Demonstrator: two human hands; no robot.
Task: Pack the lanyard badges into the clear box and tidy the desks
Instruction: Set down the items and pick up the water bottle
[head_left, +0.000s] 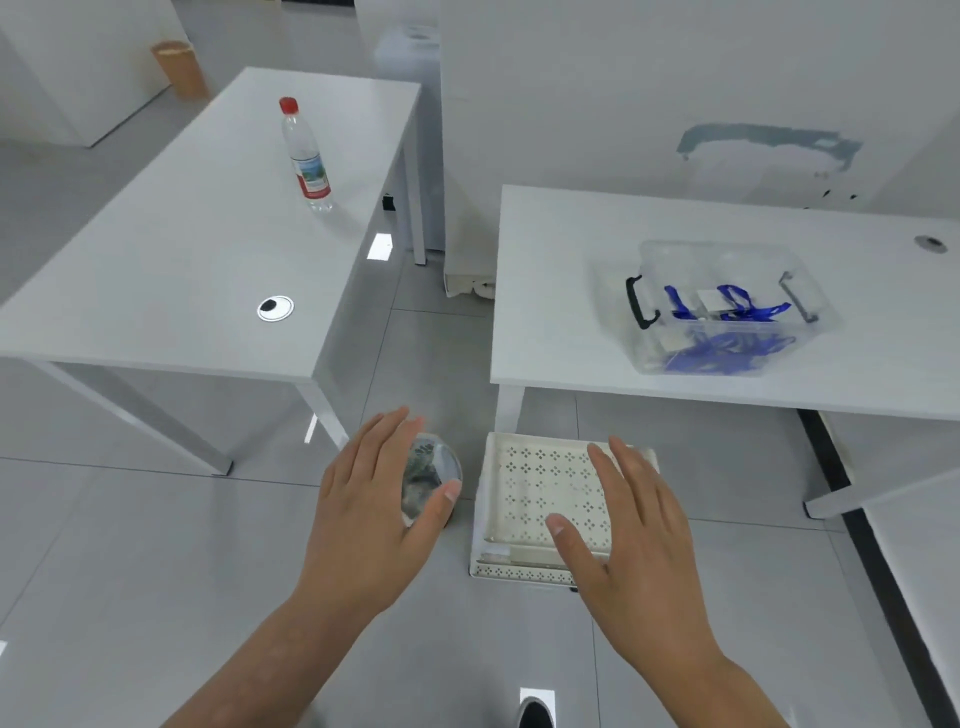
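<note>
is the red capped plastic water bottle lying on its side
No, the red-capped clear plastic water bottle stands upright on the left white desk.

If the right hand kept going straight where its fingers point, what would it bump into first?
Probably the white perforated tray, which lies just under and ahead of the right hand. Whether the fingers already touch it is unclear. Beyond it stands the right desk.
</note>
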